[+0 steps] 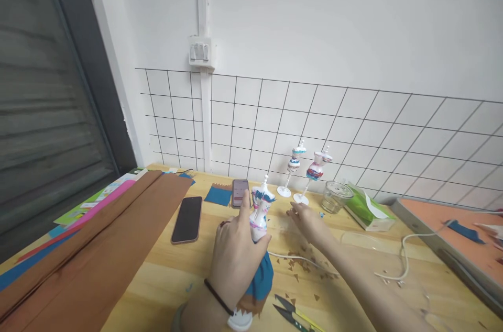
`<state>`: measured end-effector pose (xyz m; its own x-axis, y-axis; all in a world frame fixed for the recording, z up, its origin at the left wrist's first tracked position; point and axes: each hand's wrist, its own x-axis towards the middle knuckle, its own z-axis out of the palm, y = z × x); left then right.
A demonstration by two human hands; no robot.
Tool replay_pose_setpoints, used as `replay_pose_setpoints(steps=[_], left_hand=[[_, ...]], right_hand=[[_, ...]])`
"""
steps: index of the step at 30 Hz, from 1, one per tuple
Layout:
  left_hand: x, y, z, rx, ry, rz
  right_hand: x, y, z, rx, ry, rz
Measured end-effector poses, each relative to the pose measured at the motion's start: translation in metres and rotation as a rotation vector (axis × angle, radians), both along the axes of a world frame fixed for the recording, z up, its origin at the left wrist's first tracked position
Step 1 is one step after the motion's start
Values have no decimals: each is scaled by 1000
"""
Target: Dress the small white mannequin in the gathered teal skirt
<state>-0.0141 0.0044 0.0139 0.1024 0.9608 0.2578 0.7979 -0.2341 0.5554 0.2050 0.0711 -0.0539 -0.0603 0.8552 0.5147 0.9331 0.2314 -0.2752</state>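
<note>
A small white mannequin point(261, 217) with blue and pink patches on its torso stands near the front, a blue and brown skirt point(262, 278) hanging below its waist. My left hand point(236, 248) is at its left side, index finger pointing up and thumb against the waist; the other fingers are curled and partly hidden. Over the table to the right, my right hand point(305, 219) has its fingers bent together near the base of a second mannequin point(315, 167); whatever is between the fingertips is too small to make out. A third mannequin point(294, 162) stands behind.
Two phones point(187, 219) point(240, 193) and a blue piece point(218, 195) lie left of centre. Brown sheets point(118, 248) cover the left side. Scissors point(294, 315), brown scraps and a white cable are in front. A glass jar point(335, 197), green tissue pack point(369, 209) and orange tray point(451, 248) are right.
</note>
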Motion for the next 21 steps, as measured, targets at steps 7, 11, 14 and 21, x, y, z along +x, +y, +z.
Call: replay_pose_setpoints(steps=[7,11,14,21], left_hand=[[10,-6,-7,101,149,17],[12,-9,-8,104,162,-5],[12,-11,-7,106,139,-18],[10,-9,-4,64,92,-35]], right_hand=[[-65,-70,50,319,50,216],[-72,-72,51,402,15,216],[-70,-67,49,425,-9,213],[-70,-63,46,374,-57,245]])
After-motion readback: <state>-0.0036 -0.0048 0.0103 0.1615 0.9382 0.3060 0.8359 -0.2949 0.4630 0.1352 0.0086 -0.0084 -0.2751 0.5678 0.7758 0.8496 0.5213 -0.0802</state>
